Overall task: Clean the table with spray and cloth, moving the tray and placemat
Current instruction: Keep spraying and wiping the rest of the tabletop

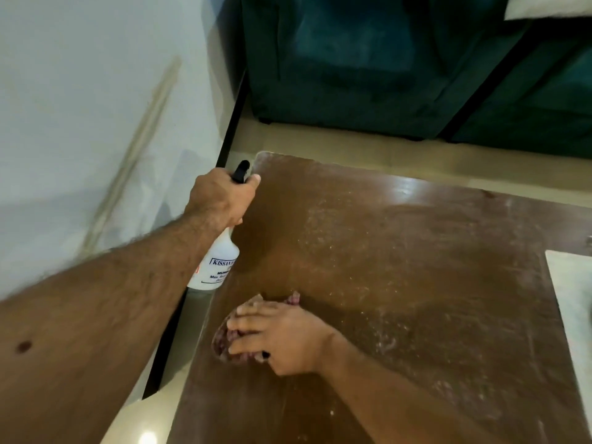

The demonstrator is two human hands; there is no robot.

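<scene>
Stretching in from the left, the left hand [221, 197] is gripping a white spray bottle [216, 267] beside the brown counter [400, 267]. Right hand [275, 334] is pressing a pinkish cloth [224, 344], fingers flat. White placemat [573, 299] is lying at the right edge; teal seating [368, 65] beyond.

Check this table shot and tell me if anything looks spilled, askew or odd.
Pale specks and streaks are scattered over the brown table, thickest toward the right; whether residue or spray droplets, I cannot tell. Otherwise nothing stands out: the left hand holds the spray bottle upright, and the right hand presses the cloth flat.
</scene>
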